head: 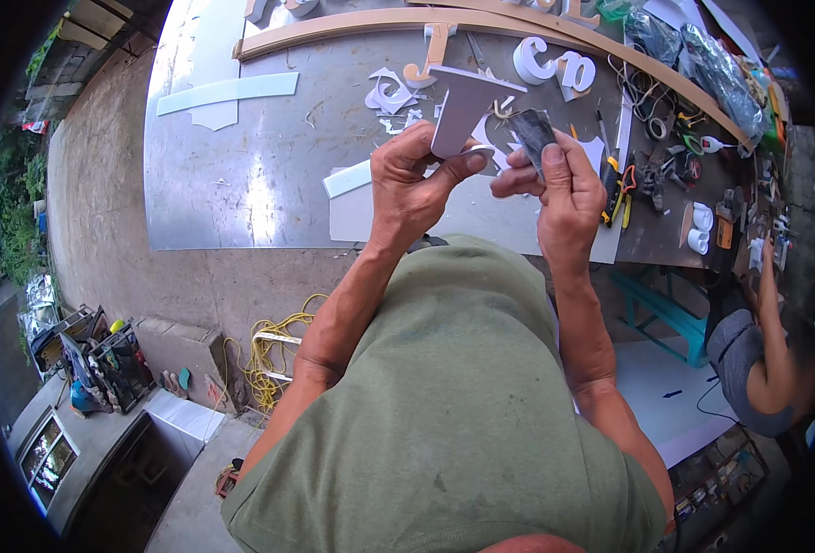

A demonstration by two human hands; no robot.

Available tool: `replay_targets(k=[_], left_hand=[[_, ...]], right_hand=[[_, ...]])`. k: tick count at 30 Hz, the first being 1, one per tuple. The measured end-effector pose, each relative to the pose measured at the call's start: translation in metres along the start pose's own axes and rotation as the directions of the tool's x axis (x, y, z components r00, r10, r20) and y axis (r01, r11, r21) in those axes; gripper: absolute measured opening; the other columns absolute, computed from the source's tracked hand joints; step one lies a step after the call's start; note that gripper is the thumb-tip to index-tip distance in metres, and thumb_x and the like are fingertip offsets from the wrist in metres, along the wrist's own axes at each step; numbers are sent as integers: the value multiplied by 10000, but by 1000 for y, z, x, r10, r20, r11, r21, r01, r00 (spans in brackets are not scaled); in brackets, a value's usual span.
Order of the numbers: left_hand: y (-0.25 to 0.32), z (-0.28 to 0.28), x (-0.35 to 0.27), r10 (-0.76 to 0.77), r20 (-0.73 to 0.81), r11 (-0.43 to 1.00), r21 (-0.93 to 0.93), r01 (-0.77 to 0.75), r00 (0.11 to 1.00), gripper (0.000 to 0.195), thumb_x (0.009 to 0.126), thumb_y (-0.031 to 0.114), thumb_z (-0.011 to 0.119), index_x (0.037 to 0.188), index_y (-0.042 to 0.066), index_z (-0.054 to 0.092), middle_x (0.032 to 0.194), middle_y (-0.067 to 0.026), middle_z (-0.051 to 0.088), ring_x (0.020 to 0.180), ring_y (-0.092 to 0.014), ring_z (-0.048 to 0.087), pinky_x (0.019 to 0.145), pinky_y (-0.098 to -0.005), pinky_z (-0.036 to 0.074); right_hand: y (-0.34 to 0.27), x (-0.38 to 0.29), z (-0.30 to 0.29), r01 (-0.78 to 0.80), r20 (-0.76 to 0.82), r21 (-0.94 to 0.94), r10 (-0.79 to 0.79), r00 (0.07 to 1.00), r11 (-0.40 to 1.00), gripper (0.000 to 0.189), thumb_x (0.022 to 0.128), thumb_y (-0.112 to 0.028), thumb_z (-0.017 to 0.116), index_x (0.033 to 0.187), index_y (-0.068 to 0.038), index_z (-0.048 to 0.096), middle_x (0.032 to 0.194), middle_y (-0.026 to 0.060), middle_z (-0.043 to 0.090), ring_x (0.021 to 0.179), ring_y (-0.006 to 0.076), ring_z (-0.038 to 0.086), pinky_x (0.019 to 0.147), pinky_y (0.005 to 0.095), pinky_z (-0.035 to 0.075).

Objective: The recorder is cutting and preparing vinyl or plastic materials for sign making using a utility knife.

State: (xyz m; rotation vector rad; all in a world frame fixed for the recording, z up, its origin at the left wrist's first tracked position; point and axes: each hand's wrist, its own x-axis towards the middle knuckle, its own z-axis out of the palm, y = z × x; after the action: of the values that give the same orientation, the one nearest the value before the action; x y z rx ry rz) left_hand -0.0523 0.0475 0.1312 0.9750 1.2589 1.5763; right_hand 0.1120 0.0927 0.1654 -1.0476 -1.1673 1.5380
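Observation:
My left hand (418, 173) grips a white cut-out letter (464, 110) by its lower curved end, with its straight bar upward. Close on its right, my right hand (565, 176) pinches a dark, worn flat strip (533, 135) that looks like an abrasive piece; a gap shows between the strip and the letter. Behind the hands, a tan-faced letter (435, 52) and white letters (536, 61) lie on the metal-topped table (262, 152). White offcuts (388, 91) are scattered near them. A pale sheet (497, 207) lies partly under my hands.
Long tan strips (352, 22) cross the table's far side. At right lie yellow-handled cutters (627, 186), a cutter knife (611, 183), cables and a tape roll (656, 128). A teal stool (663, 311) and a co-worker (753, 366) are beyond. Yellow cord (269, 373) lies on the floor at left.

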Motion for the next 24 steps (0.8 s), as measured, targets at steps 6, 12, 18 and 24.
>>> replay_targets(k=[6,12,18,24], left_hand=[[-4,1,1,133,15,986,97,-134,991,144,824,-49,767,953,5,731,859,-52,730,813,-111,676,707,-242,561],[-5,2,-3,225,-6,929,301,-213,974,150,758,-91,763,858,16,732,818,-60,722,733,-134,655,654,-279,516],[-6,3,-4,235,-15,929,297,-220,972,142,735,-59,784,822,34,722,775,-53,708,677,-149,639,618,-292,494],[-7,-5,-14,-14,-20,997,75,16,1000,127,811,15,791,914,19,718,834,-52,706,734,-123,647,667,-276,527]], right_hand=[[2,3,-2,-192,136,222,164,977,956,280,1030,-221,579,1107,47,608,805,108,667,611,159,672,477,269,530],[4,-4,11,-213,139,28,207,968,977,298,995,-271,649,872,-2,612,642,51,622,494,92,590,410,230,446],[7,-4,13,-191,92,-101,200,976,976,326,999,-283,646,784,-40,614,587,-5,553,441,38,449,389,212,327],[31,-3,-17,-285,68,-85,291,954,955,334,1009,-282,627,775,-46,603,585,-5,553,478,45,485,416,220,351]])
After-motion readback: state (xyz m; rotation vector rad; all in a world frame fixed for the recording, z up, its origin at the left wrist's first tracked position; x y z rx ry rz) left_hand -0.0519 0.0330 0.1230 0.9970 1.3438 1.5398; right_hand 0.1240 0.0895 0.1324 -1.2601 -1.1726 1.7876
